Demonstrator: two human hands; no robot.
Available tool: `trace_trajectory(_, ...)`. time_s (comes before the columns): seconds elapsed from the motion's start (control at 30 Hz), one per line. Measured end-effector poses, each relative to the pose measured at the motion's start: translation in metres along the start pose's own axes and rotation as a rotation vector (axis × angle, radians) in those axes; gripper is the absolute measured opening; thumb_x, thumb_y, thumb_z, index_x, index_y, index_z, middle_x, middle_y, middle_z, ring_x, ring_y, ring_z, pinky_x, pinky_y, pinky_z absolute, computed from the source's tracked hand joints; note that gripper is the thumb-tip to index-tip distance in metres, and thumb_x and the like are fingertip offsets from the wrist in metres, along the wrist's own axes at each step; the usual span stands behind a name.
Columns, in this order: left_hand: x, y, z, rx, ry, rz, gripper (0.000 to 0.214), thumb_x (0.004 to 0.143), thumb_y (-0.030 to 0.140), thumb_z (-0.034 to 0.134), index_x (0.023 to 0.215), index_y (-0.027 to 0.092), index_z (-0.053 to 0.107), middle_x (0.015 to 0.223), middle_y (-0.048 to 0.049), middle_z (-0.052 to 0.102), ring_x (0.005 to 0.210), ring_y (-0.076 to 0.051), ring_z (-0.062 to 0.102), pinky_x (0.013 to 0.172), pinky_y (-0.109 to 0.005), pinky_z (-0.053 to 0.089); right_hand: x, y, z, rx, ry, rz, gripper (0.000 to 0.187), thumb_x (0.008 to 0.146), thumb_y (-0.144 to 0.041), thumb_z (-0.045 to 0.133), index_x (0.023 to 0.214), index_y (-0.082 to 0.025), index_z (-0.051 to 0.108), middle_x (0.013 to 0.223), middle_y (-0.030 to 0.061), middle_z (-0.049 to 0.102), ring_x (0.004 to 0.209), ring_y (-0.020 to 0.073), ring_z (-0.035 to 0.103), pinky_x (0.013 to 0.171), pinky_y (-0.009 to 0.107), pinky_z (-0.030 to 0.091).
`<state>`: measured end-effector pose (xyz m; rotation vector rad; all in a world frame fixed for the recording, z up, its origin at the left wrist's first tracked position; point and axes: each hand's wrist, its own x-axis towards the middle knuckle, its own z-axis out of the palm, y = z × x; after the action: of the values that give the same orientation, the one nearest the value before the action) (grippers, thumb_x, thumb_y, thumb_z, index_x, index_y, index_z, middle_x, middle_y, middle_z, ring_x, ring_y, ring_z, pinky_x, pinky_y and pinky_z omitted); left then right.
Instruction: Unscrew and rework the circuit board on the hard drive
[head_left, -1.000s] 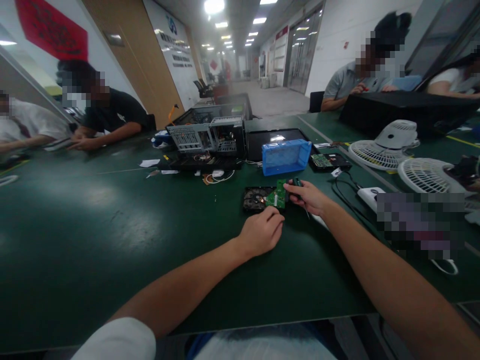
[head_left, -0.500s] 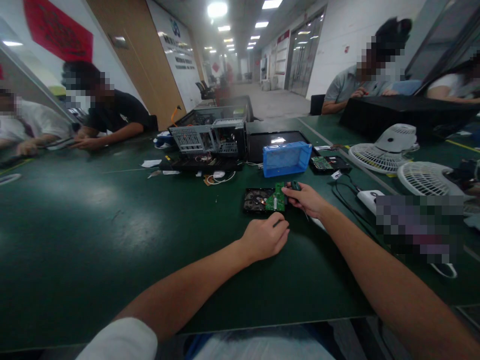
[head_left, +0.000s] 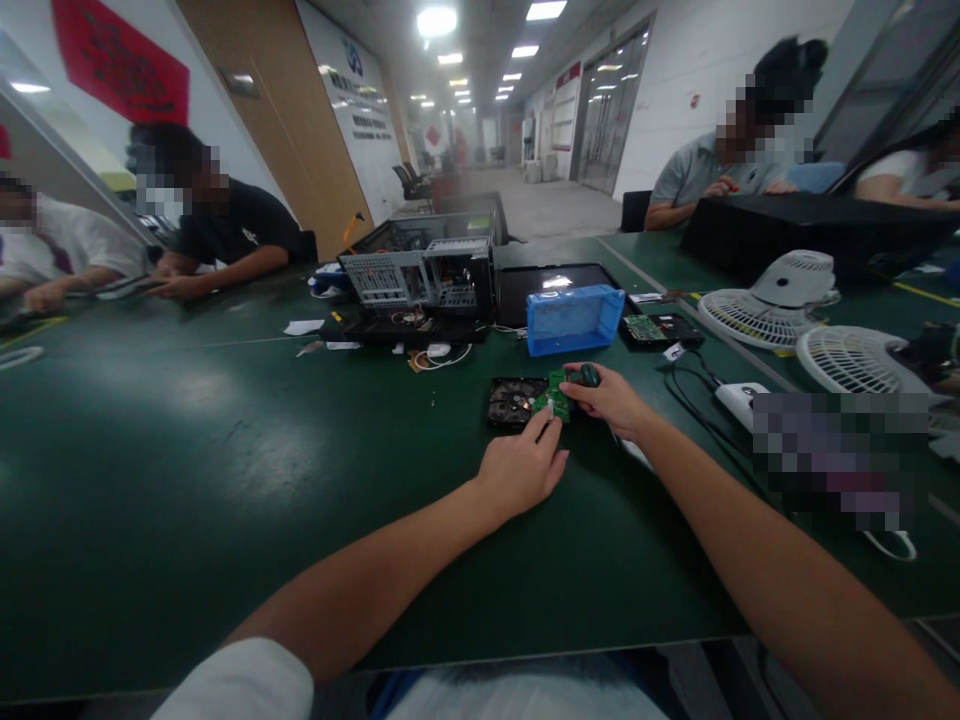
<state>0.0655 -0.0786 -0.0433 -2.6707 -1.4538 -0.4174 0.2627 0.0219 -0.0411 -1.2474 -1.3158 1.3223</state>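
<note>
A black hard drive (head_left: 512, 402) lies on the green table ahead of me, with a green circuit board (head_left: 559, 392) over its right end. My left hand (head_left: 521, 465) reaches in from the near side, palm down, its index and middle fingers stretched onto the board's near edge. At the board's right edge, my right hand (head_left: 606, 400) is closed round what looks like a screwdriver (head_left: 591, 375), with its dark green handle end showing. The thumb and index finger of that hand touch the board. Part of the tool is hidden by the hand.
Behind the drive stand a blue plastic bin (head_left: 574, 320) and an opened computer case (head_left: 420, 275). Another drive with a circuit board (head_left: 660, 330) lies beside the bin. To the right are white fan parts (head_left: 750, 310), cables and a power strip (head_left: 742, 400). Several people sit around the table.
My left hand has uncurled, and its fingers have moved forward onto the circuit board. The board appears slightly turned on the drive. My right hand has stayed nearly in place with the tool.
</note>
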Motion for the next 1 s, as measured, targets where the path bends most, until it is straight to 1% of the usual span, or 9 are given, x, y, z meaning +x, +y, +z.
trace_trajectory(0.1,0.0015,-0.0012,0.0033,0.004,-0.013,-0.029,0.057,0.103,0.048,0.044,0.15,0.017,0.048,0.158,-0.019,0.045,0.103,-0.029,0.073,0.069,-0.037,0.062,-0.0002,-0.001,0.0004,0.014,-0.004,0.02,0.054,0.072,-0.04,0.088,0.117,-0.019,0.067,0.065,-0.005,0.053,0.049,0.0072,0.042,0.04,0.017,0.024)
trace_trajectory(0.2,0.0024,-0.0017,0.005,-0.009,0.005,-0.033,0.058,0.103,0.052,0.043,0.15,0.017,0.048,0.157,-0.0192,0.045,0.102,-0.029,0.073,0.07,-0.038,0.062,0.0006,-0.0003,0.0005,0.036,-0.003,0.034,0.05,0.075,-0.043,0.085,0.115,-0.019,0.068,0.062,-0.0057,0.05,0.049,0.0076,0.041,0.039,0.017,0.023)
trace_trajectory(0.47,0.0027,-0.0028,0.0045,-0.007,0.003,-0.036,0.057,0.103,0.052,0.043,0.148,0.018,0.051,0.158,-0.0177,0.045,0.102,-0.03,0.073,0.069,-0.039,0.062,0.0035,0.0038,-0.0012,0.016,0.008,0.079,0.033,0.084,-0.036,0.079,0.108,-0.017,0.067,0.061,-0.0046,0.05,0.046,0.0069,0.04,0.036,0.016,0.02)
trace_trajectory(0.67,0.0036,-0.0036,0.0089,-0.006,0.012,-0.027,0.058,0.104,0.052,0.04,0.147,0.016,0.052,0.158,-0.0151,0.048,0.102,-0.029,0.073,0.075,-0.04,0.063,0.002,0.0043,-0.0008,-0.018,-0.021,0.087,0.029,0.084,-0.036,0.08,0.102,-0.018,0.066,0.061,-0.0052,0.05,0.045,0.0063,0.04,0.036,0.015,0.02)
trace_trajectory(0.83,0.003,-0.003,0.0072,-0.007,0.012,-0.023,0.057,0.104,0.051,0.04,0.147,0.016,0.052,0.156,-0.0149,0.05,0.102,-0.028,0.073,0.074,-0.039,0.063,0.0015,0.0055,-0.0011,-0.034,-0.04,0.096,0.029,0.084,-0.037,0.081,0.1,-0.018,0.065,0.059,-0.0058,0.049,0.044,0.0062,0.038,0.036,0.015,0.02)
trace_trajectory(1.0,0.0033,-0.003,0.007,-0.012,0.008,-0.023,0.057,0.105,0.051,0.041,0.148,0.016,0.051,0.157,-0.014,0.049,0.103,-0.028,0.073,0.076,-0.039,0.063,0.0016,0.0053,-0.0011,-0.035,-0.03,0.113,0.032,0.086,-0.035,0.08,0.109,-0.019,0.065,0.057,-0.0057,0.049,0.045,0.0072,0.04,0.036,0.016,0.022)
